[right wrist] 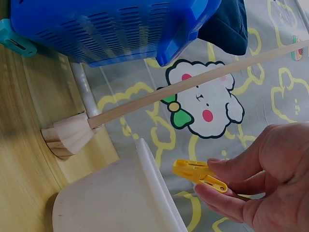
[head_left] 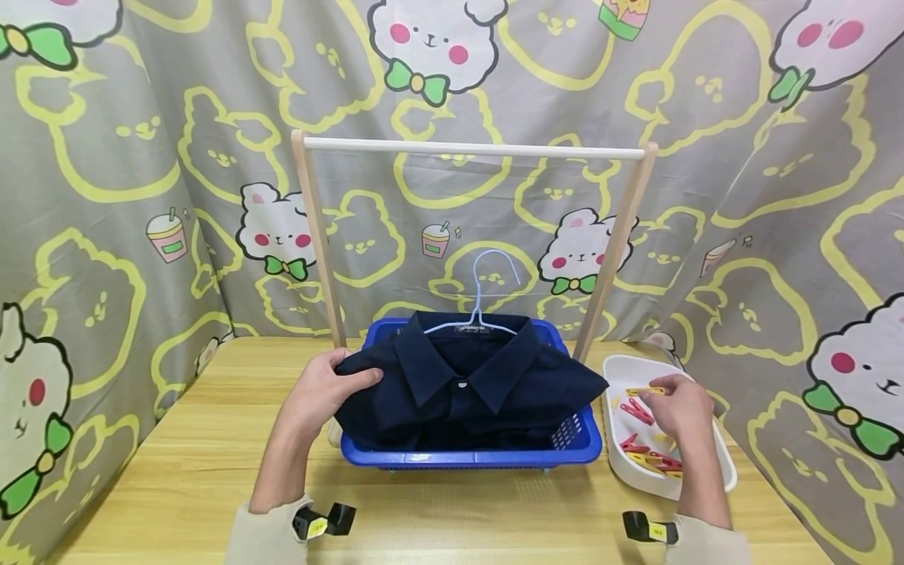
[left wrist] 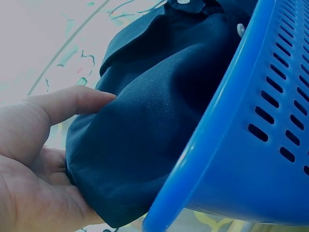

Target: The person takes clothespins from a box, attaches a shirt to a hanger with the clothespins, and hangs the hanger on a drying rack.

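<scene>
A dark navy collared shirt point(head_left: 438, 400) lies in the blue basket point(head_left: 473, 457), with a pale wire hanger point(head_left: 478, 302) inside its collar and the hook standing up. My left hand point(head_left: 321, 392) grips the shirt's left shoulder, thumb on top and fingers beneath, as the left wrist view also shows. In my right hand point(head_left: 681, 408), over the white tub point(head_left: 621, 463), a yellow clothespin point(right wrist: 195, 171) is pinched between thumb and fingers. Red clothespins point(head_left: 638, 410) and more yellow ones lie in the tub below.
A rack with wooden posts point(head_left: 321, 243) and a white top bar point(head_left: 473, 147) stands behind and around the basket. The white tub is to the basket's right on the wooden table point(head_left: 212, 455). A patterned curtain point(head_left: 233, 118) encloses the back and sides.
</scene>
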`<action>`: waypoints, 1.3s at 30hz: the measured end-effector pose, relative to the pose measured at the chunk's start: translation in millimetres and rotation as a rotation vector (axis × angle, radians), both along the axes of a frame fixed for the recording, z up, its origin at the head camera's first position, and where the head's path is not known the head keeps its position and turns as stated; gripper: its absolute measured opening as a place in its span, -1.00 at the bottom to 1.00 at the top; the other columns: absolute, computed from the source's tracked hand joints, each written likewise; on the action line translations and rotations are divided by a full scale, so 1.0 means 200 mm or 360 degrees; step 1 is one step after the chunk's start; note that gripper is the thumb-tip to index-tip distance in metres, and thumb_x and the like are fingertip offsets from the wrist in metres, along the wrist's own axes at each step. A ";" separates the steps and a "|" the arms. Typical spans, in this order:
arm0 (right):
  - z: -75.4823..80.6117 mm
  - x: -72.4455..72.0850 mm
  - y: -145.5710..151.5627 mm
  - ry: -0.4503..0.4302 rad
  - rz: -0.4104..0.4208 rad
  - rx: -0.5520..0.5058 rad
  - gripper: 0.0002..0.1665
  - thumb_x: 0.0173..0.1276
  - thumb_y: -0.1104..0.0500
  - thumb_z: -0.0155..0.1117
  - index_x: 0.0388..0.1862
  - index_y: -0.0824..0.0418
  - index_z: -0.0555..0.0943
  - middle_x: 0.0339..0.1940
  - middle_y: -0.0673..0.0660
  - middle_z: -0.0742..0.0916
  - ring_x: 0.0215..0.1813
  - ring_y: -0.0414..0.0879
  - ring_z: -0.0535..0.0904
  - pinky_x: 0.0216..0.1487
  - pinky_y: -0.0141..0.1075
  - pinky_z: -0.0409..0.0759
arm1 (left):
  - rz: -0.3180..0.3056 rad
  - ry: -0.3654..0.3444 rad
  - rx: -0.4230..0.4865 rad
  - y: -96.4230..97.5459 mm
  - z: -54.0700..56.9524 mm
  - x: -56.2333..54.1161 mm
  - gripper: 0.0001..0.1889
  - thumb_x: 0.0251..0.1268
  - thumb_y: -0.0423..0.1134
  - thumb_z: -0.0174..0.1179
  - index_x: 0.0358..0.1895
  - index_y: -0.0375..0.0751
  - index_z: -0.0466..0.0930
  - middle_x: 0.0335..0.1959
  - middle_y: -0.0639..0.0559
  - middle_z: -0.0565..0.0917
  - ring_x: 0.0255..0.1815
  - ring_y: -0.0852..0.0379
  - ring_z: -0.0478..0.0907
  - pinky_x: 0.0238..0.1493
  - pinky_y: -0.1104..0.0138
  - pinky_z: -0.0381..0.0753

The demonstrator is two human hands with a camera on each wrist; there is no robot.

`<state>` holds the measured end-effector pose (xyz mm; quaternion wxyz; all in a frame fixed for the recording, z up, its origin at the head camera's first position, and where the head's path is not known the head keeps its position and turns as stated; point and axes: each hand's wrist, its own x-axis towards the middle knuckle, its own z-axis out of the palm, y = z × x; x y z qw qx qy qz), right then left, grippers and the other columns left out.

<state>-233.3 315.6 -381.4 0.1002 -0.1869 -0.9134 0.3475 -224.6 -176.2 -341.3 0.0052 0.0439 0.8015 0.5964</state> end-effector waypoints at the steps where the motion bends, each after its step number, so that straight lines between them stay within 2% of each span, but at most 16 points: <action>1: 0.00 0.00 0.00 -0.0002 0.0005 -0.0007 -0.52 0.43 0.15 0.22 0.17 0.48 0.51 0.14 0.54 0.49 0.09 0.37 0.38 -0.04 0.08 0.41 | 0.0001 -0.0001 0.0003 0.00 0.00 0.00 -0.62 0.28 -0.15 0.37 -0.04 -0.40 0.56 -0.22 -0.08 0.66 -0.18 0.06 0.59 -0.11 0.30 0.59; 7: 0.01 0.00 -0.01 -0.0016 0.0014 -0.0025 -0.52 0.41 0.17 0.23 0.18 0.46 0.50 0.19 0.57 0.47 0.12 0.41 0.37 -0.05 0.09 0.48 | -0.0001 -0.0003 0.0012 0.00 0.00 0.00 -0.63 0.28 -0.16 0.37 -0.06 -0.40 0.56 -0.24 -0.06 0.66 -0.19 0.06 0.59 -0.11 0.30 0.59; 17: 0.01 0.00 -0.01 0.0038 -0.0026 -0.0030 -0.46 0.46 0.03 0.25 0.23 0.38 0.48 0.14 0.54 0.55 0.03 0.36 0.48 -0.25 -0.11 0.44 | -0.0005 -0.0005 -0.0008 0.00 0.00 0.00 -0.62 0.27 -0.14 0.37 -0.05 -0.40 0.56 -0.21 -0.07 0.65 -0.18 0.06 0.58 -0.11 0.30 0.58; 27: 0.05 -0.01 -0.07 0.0303 -0.0081 -0.0053 -0.44 0.52 -0.04 0.19 0.22 0.39 0.54 0.07 0.49 0.66 0.02 0.31 0.60 -0.24 -0.15 0.45 | 0.0022 -0.0015 -0.0007 -0.01 -0.01 -0.01 -0.64 0.26 -0.17 0.36 -0.06 -0.40 0.56 -0.24 -0.07 0.66 -0.21 0.07 0.60 -0.13 0.31 0.60; 35: 0.12 -0.01 -0.19 0.0472 -0.0112 -0.0086 -0.42 0.48 0.02 0.25 0.28 0.42 0.47 0.15 0.49 0.66 0.19 0.32 0.64 0.02 -0.03 0.55 | 0.0026 -0.0018 0.0007 -0.01 -0.01 -0.02 -0.64 0.26 -0.15 0.38 -0.08 -0.38 0.56 -0.26 -0.06 0.66 -0.22 0.07 0.60 -0.14 0.30 0.60; 39: 0.16 -0.02 -0.24 0.0599 -0.0121 -0.0103 -0.44 0.44 0.08 0.32 0.26 0.40 0.49 0.11 0.45 0.69 0.15 0.29 0.67 -0.10 -0.30 0.58 | 0.0021 -0.0015 0.0011 0.00 -0.01 -0.02 -0.64 0.26 -0.16 0.37 -0.09 -0.39 0.56 -0.28 -0.04 0.65 -0.23 0.07 0.60 -0.15 0.31 0.59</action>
